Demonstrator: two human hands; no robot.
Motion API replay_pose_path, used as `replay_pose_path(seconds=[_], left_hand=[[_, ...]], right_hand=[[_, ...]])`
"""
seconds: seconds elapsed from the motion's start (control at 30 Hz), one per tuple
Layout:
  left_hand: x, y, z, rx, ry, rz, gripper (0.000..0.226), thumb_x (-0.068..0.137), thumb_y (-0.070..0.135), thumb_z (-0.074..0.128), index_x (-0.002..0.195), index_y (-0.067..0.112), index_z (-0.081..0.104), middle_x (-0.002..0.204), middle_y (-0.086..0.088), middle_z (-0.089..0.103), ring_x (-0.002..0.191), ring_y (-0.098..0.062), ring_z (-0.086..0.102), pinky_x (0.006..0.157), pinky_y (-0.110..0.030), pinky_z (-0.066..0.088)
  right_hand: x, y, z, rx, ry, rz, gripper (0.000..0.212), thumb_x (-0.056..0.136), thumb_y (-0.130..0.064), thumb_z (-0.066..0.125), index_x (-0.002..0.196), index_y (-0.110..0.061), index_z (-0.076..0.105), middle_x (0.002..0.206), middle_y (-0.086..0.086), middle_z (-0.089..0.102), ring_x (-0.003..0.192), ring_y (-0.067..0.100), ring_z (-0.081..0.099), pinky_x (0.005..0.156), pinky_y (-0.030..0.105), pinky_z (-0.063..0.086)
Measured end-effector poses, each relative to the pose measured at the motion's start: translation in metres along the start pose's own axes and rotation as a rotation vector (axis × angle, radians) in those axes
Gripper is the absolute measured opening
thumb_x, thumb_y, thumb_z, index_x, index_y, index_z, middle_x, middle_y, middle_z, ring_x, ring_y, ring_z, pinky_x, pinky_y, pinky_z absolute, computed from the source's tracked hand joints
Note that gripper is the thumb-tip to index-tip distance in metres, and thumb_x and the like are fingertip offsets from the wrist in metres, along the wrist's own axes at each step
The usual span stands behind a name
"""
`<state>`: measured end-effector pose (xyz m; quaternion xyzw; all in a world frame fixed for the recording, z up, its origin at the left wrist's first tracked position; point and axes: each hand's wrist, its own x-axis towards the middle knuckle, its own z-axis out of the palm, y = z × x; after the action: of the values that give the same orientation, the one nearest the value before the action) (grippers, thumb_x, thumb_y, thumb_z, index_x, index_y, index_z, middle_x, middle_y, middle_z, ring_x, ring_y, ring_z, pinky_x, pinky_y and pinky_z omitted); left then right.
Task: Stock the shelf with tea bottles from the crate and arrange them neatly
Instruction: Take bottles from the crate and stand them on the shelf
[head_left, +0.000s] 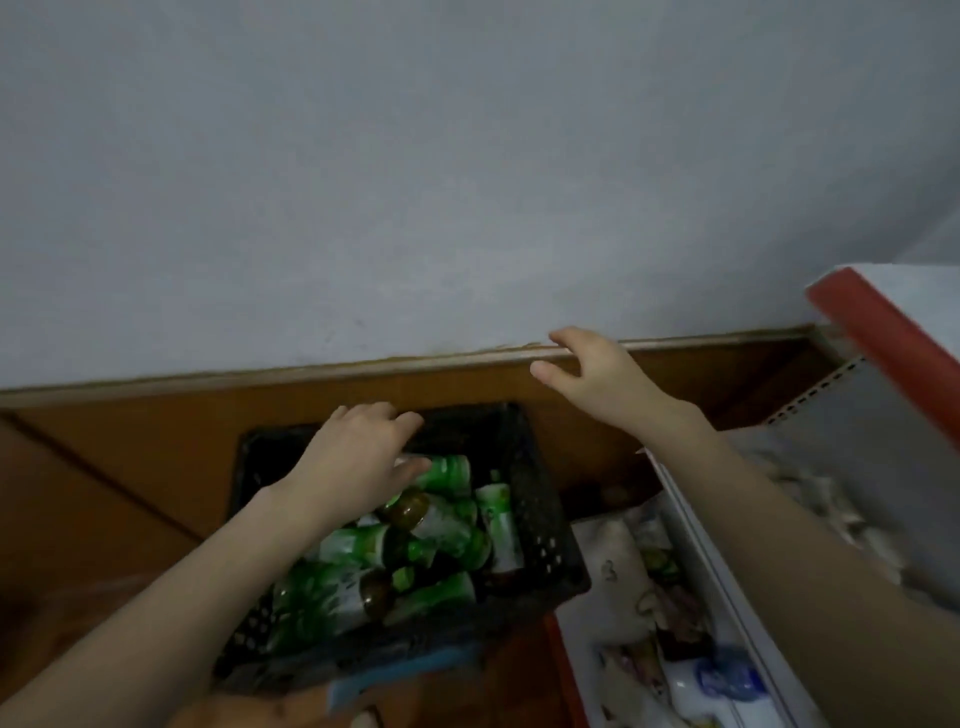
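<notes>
My left hand (358, 457) reaches into the crate (540, 525), fingers curled loosely over a bottle (447, 470) near its far edge; I can't tell if they grip it. My right hand (597, 384) hovers spread, empty. The bottles lie jumbled, so a careless pull could topple others or slip.

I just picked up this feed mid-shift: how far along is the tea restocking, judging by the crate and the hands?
Nothing looks done: no tea bottle shows on the shelf at right. In hand: the left hand reaches into the black crate, over the green-labelled tea bottles, grip unclear; the right hand is open and empty. Left: the crate holds a jumbled pile of bottles, so nearly all stocking and arranging remains.
</notes>
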<state>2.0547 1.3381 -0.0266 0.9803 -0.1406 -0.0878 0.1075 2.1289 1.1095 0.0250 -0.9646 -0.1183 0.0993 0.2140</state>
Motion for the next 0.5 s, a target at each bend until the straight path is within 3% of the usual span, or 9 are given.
replay_pose_path(seconds=[0.27,0.5], left_hand=[[-0.037,-0.071,0.085,-0.130,-0.229,-0.211,0.055,0.092,0.043,0.048,0.139,0.016,0.038,0.127,-0.008,0.053,0.109,-0.025,0.055,0.094,-0.036,0.046],[-0.042,-0.087,0.155,-0.201,-0.353,-0.347,0.052,0.093,0.039,0.046,0.138,0.012,0.037,0.126,-0.013,0.051,0.111,-0.030,0.052,0.090,-0.036,0.044]], right_hand=[[0.033,0.002,0.126,0.030,-0.364,0.051,0.059,0.093,-0.034,0.048,0.143,-0.009,0.027,0.148,0.010,0.034,0.134,0.025,0.035,0.106,0.034,0.033],[0.047,0.034,0.234,0.043,-0.505,0.143,0.063,0.087,-0.037,0.058,0.137,-0.005,0.037,0.137,0.015,0.047,0.127,0.028,0.045,0.102,0.038,0.041]])
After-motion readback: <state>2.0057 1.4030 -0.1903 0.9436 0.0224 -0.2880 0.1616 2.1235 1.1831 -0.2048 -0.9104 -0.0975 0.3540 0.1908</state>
